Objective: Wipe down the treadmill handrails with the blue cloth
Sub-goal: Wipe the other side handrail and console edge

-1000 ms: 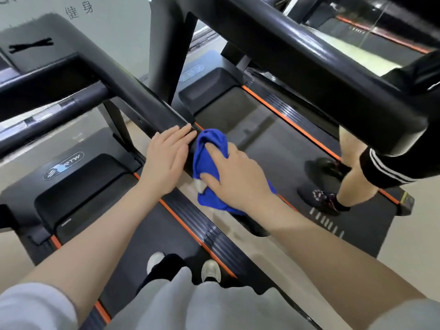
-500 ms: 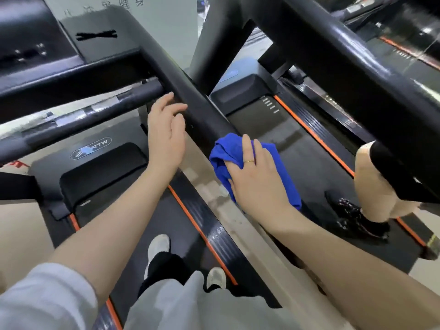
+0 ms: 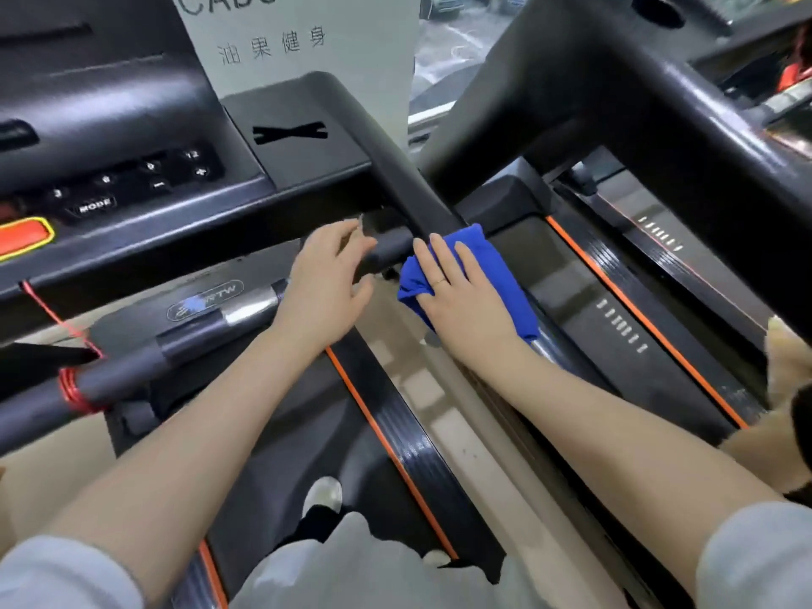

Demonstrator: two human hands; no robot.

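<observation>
Just right of frame centre, the blue cloth [image 3: 496, 274] lies draped over the right handrail [image 3: 408, 191], pressed flat under the right hand [image 3: 461, 296]; the left hand [image 3: 327, 274] hovers released beside it, holding nothing. Ungripped, the cloth could slide off the rail's rounded edge. Upward, the console [image 3: 132, 169] closes the run; room opens toward lower right.

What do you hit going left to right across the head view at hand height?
Orange console button → left hand → blue cloth under the right hand → orange deck stripe.

Blue cloth [image 3: 505, 274] lies draped over the black treadmill handrail [image 3: 408, 191].
</observation>
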